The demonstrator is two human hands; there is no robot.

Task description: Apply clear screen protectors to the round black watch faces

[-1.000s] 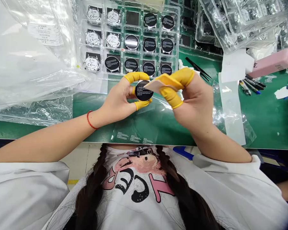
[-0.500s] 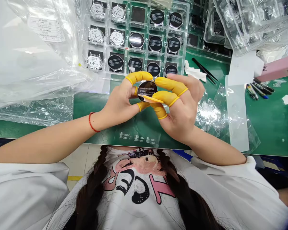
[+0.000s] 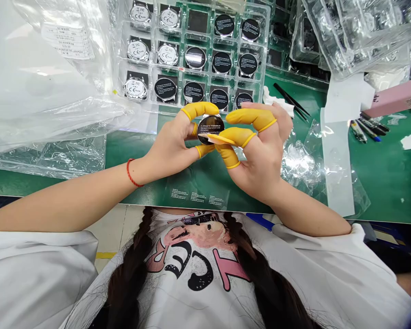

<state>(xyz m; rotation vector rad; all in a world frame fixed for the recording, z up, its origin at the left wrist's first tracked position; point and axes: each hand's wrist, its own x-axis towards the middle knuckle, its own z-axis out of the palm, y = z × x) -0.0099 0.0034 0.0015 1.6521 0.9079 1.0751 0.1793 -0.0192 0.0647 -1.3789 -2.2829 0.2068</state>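
The left hand (image 3: 169,148), in yellow finger cots (image 3: 198,108), pinches a round black-faced watch disc (image 3: 210,128) by its rim, while the right hand (image 3: 256,157) grips an orange film tab (image 3: 219,139) against the disc's lower edge. From them, a clear plastic tray (image 3: 150,68) of discs lies at twelve o'clock, black tweezers (image 3: 291,97) at two o'clock, and a pink box (image 3: 397,98) at three o'clock.

A round watch (image 3: 209,124) with a black printed film (image 3: 210,123) on its face is pinched at the rim by the left hand (image 3: 167,146); the right hand (image 3: 260,160) pinches an orange tab (image 3: 219,139) lying across its lower edge.
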